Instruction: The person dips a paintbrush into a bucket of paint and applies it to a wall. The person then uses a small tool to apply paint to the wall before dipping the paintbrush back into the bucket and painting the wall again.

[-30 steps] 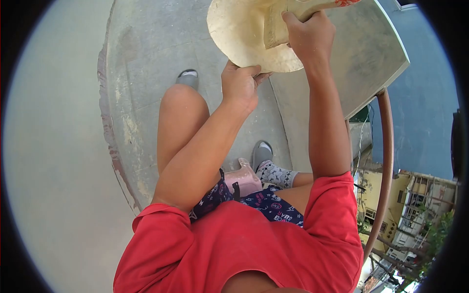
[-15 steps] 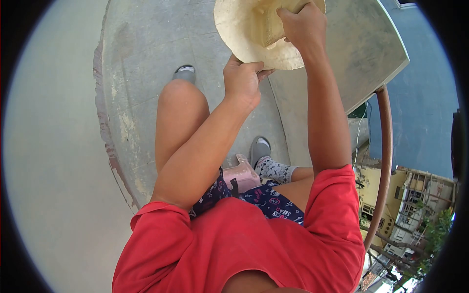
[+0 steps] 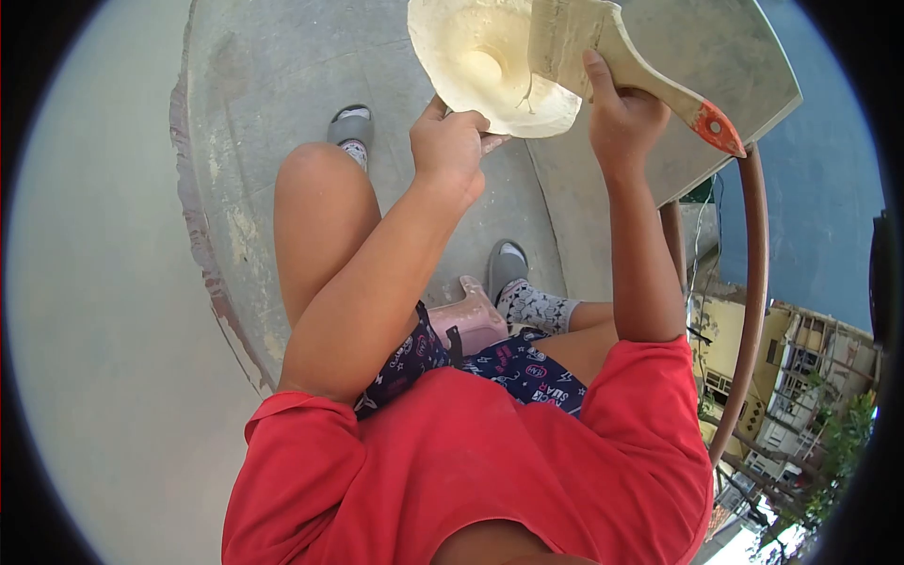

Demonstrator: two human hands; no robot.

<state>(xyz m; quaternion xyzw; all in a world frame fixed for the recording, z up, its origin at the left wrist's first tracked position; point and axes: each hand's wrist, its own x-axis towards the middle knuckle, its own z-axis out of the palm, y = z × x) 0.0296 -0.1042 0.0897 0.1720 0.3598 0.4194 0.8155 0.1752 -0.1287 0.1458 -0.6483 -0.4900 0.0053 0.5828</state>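
My left hand [image 3: 447, 146] grips the near rim of a wide, shallow cream-coloured bowl [image 3: 447, 42] at the top of the head view. A pool of wet, cream, paint-like liquid shows in its hollow. My right hand [image 3: 629, 122] is closed around the handle of a broad paintbrush [image 3: 650, 73], whose handle ends in orange with a hanging hole. The brush's bristles are coated in the same cream stuff and overlap the bowl's right side. A thin strand of liquid trails from them over the bowl.
A grey panel [image 3: 720, 56] fills the upper right, with a brown curved pipe [image 3: 756, 235] beside it. A pink stool [image 3: 466, 325] is under me. The concrete floor [image 3: 273, 85] has a chipped edge on the left. Buildings and foliage lie lower right.
My right hand has lifted the paintbrush out of the bowl's hollow and swung it rightward, so its handle now shows. My left hand and the bowl have shifted slightly left.
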